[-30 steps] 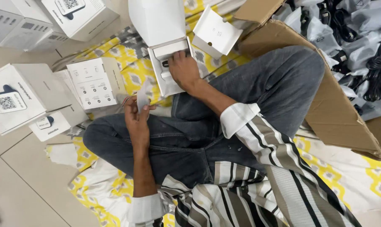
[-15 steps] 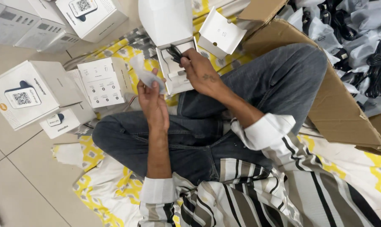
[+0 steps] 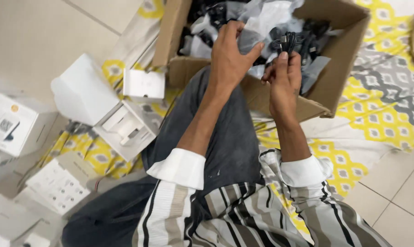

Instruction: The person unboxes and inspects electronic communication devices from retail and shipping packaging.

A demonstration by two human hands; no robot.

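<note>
Black cable bundle (image 3: pixel 290 42) pinched in right hand (image 3: pixel 284 82), cardboard box (image 3: pixel 261 93) behind, left hand (image 3: pixel 229 59) beside

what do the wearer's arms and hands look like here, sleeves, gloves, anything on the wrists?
Both hands are bare: no gloves, rings or watch visible on the left hand or right hand. Both forearms are uncovered. The shirt sleeves are striped black, white and beige, rolled back with plain white cuffs.

Patterned cloth (image 3: pixel 376 114) (yellow, grey) bears cardboard box (image 3: pixel 280 98).
</note>
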